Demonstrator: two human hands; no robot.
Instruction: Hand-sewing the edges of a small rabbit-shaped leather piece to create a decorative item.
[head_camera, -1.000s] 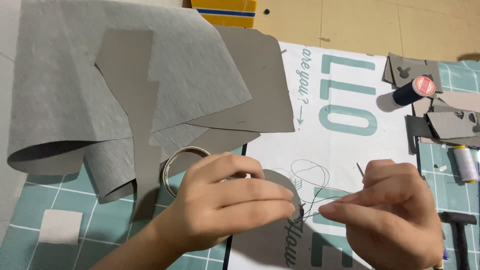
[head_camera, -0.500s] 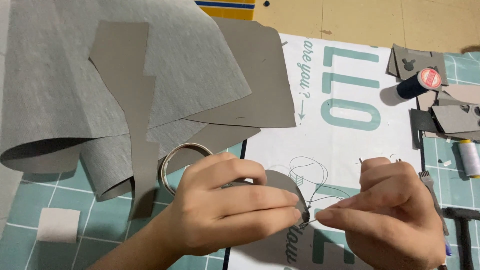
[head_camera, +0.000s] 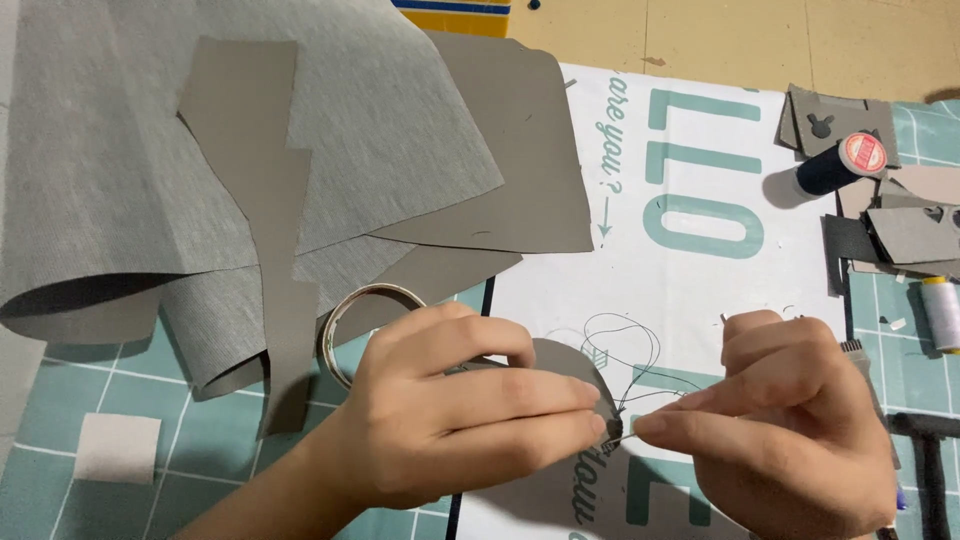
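While left hand (head_camera: 450, 420) pinches grey piece (head_camera: 560, 370), right hand (head_camera: 790, 420) grips, apparently, needle (head_camera: 625, 437)

view: head, the only one, worn above the table | facing: steeply down and forward | range: close, left hand (head_camera: 450, 420) and right hand (head_camera: 790, 420) cut by the lower edge | far edge: tan boards seen | overlap: none

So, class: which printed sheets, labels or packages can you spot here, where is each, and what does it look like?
Printed sheet: flat under both hands, white with large teal lettering.
Spool label: round, red and white, capping a dark thread spool at upper right.
Striped item: top edge, blue and yellow bands, mostly cut off.
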